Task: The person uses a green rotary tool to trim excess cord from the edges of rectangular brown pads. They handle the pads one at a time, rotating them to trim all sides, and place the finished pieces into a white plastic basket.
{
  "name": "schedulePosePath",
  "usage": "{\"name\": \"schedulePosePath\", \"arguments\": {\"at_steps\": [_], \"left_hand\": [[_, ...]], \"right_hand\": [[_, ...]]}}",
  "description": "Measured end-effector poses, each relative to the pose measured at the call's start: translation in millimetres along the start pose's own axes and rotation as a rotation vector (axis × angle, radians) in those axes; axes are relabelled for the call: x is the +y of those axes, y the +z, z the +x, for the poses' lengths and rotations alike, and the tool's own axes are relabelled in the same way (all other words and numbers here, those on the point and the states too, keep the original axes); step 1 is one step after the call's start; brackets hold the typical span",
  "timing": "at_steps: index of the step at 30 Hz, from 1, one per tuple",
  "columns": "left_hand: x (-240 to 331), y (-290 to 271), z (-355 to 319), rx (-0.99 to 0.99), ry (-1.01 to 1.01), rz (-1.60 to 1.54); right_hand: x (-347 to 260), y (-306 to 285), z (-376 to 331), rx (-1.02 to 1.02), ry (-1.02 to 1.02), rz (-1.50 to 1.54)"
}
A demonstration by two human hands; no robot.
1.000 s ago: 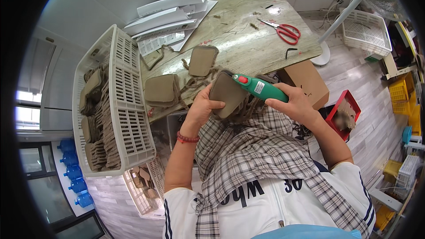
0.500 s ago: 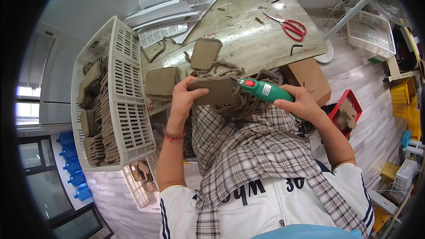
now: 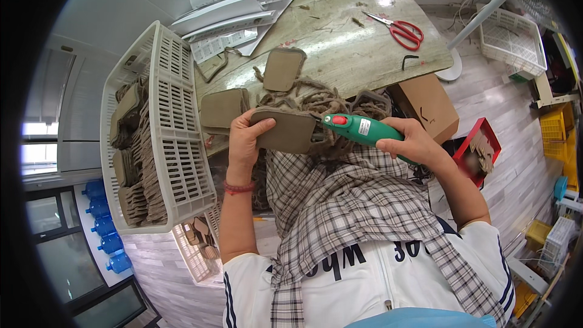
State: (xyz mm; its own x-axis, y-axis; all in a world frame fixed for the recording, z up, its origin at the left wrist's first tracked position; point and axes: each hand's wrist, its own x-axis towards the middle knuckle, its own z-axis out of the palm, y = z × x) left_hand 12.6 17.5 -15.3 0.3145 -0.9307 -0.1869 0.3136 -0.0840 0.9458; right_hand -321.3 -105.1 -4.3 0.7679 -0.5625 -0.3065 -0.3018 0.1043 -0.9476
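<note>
A flat brown pad (image 3: 285, 132) with rounded corners is gripped at its left side by my left hand (image 3: 244, 141), thumb on top. My right hand (image 3: 414, 140) is wrapped round a green handheld power cutter (image 3: 371, 130) with a red switch. The cutter's tip points left and meets or nearly meets the pad's right edge; the exact contact is too small to tell. Tangled brown trimmed strips (image 3: 331, 100) lie beyond and under the pad at the table's near edge. A stack of similar pads (image 3: 223, 109) and a single pad (image 3: 284, 69) rest on the table.
A white slatted crate (image 3: 182, 127) full of brown pads stands at the left. Red-handled scissors (image 3: 405, 34), a black hex key (image 3: 409, 59) and white papers (image 3: 234, 12) lie on the table (image 3: 340, 42). A cardboard box (image 3: 430, 109) and a red box (image 3: 480, 152) are at the right.
My left hand has moved slightly left and nearer to me with the pad, which now shows more of its face. The cutter has shifted only slightly.
</note>
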Motion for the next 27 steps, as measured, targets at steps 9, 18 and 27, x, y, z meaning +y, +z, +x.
{"name": "schedulePosePath", "arguments": {"at_steps": [9, 18, 27], "left_hand": [[3.8, 4.3, -3.6, -0.005, -0.037, 0.099], [2.3, 21.6, -5.9, -0.077, -0.105, 0.186], [5.7, 33.6, -2.8, -0.249, -0.234, 0.320]], "right_hand": [[-3.0, 2.7, -4.4, 0.008, -0.032, -0.135], [-3.0, 10.8, -5.3, 0.066, -0.179, -0.284], [-12.3, 15.7, -1.4, 0.028, -0.098, -0.244]]}}
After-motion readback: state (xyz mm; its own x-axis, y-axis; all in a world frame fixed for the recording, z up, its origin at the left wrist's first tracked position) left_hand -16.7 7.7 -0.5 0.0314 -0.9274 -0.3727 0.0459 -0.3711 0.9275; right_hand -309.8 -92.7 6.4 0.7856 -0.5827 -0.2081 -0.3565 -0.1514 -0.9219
